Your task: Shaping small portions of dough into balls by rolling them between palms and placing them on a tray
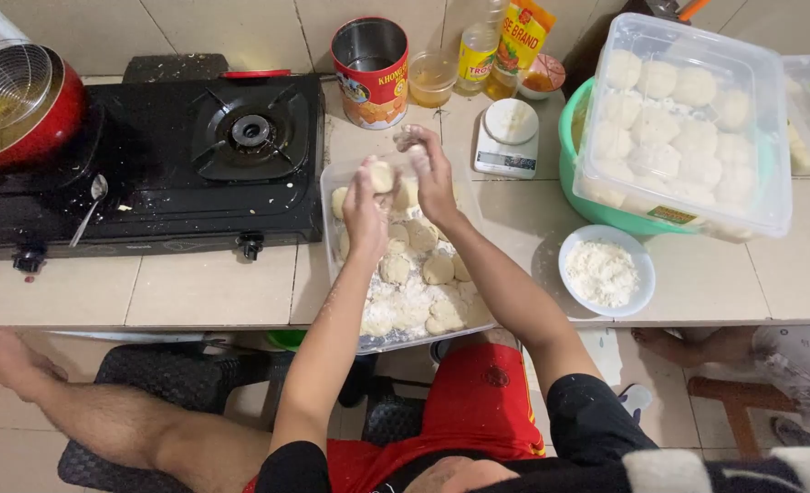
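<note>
My left hand [365, 212] and my right hand [428, 173] are raised together over a clear plastic tray [330, 187] that holds several floured dough pieces [438, 268]. Between the fingers of both hands is one pale dough ball [383, 176]. The tray sits on the tiled counter right in front of me, with its near edge over the counter's edge.
A black gas stove [195, 155] lies to the left, with a red pot [44, 114] and wire strainer. A tin can [369, 60], kitchen scale [506, 137], oil bottle, white bowl of flour [606, 271] and a lidded box of dough balls [683, 119] in a green basin stand around. Another person's legs show at right.
</note>
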